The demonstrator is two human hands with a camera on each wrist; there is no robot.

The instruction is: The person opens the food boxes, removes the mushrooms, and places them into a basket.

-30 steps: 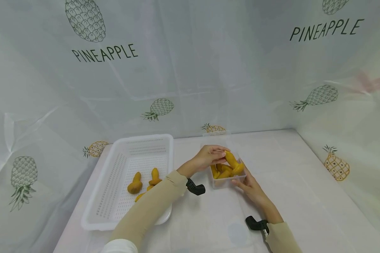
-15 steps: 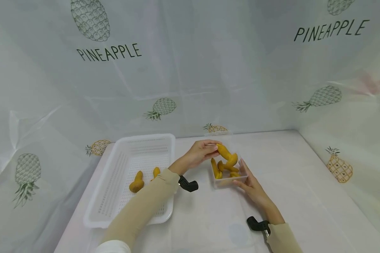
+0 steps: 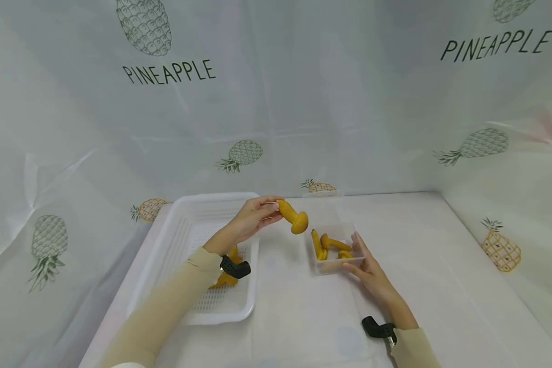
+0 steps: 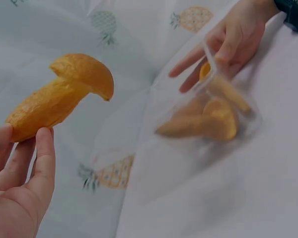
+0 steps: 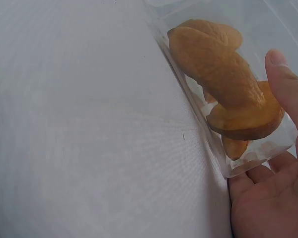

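In the head view my left hand point(image 3: 253, 220) pinches the stem end of a yellow-brown mushroom point(image 3: 292, 217). This mushroom hangs in the air between the basket and the box, cap toward the lower right. Up close in the left wrist view, the mushroom point(image 4: 64, 96) sits between thumb and fingertips. My right hand point(image 3: 370, 273) holds a clear plastic box point(image 3: 333, 267) at its near right corner, thumb on the front wall and fingers along the right side. Several mushrooms point(image 5: 213, 64) lie inside that box, seen through its wall in the right wrist view.
A white perforated basket point(image 3: 253, 301) stands on the left of the table, with more mushrooms point(image 3: 225, 280) partly hidden behind my left wrist. Behind the table hangs a pineapple-print sheet point(image 3: 303, 102). The box's clear lid point(image 3: 323, 194) stands up at the back.
My left hand has lifted the mushroom out of the box and carried it left toward the basket. The right hand keeps its place at the box.
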